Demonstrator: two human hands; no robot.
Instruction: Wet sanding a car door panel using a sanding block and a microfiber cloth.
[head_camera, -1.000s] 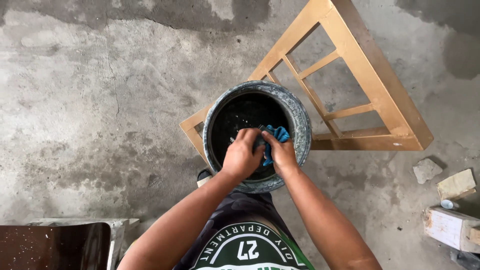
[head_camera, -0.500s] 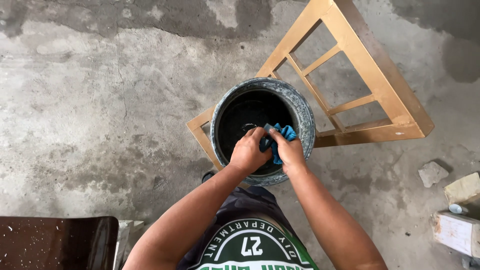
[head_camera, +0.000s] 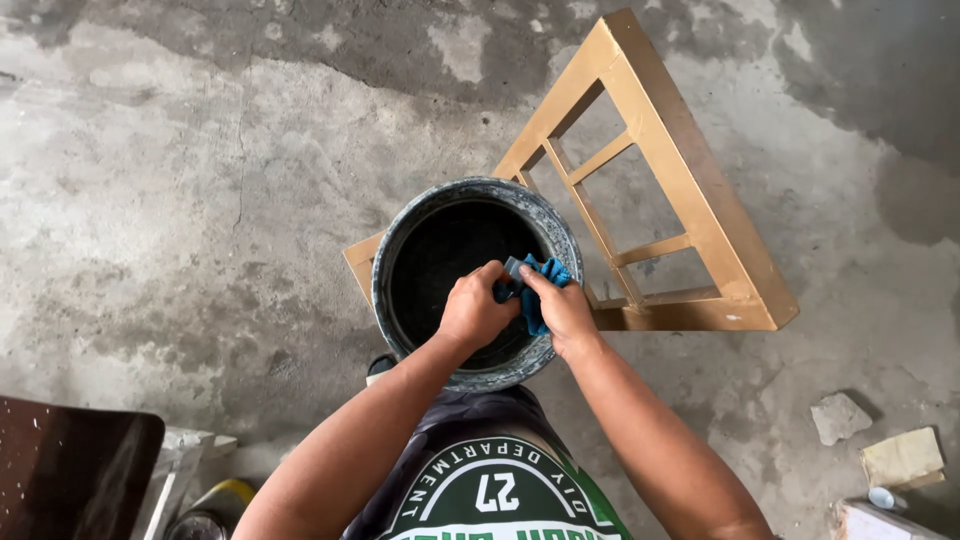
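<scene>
1. Since the earlier frame, both my hands and the blue cloth (head_camera: 538, 292) have shifted toward the pot's right inner wall.
2. My left hand (head_camera: 474, 312) is curled shut on the cloth's near edge, knuckles up.
3. My right hand (head_camera: 562, 310) pinches the cloth too, fingers closed over it.
4. The cloth sits inside the round grey pot (head_camera: 400, 240), against its dark interior just below the rim.
5. Beyond and beneath the pot lies a wooden frame (head_camera: 690, 190) on the concrete floor (head_camera: 180, 180).
</scene>
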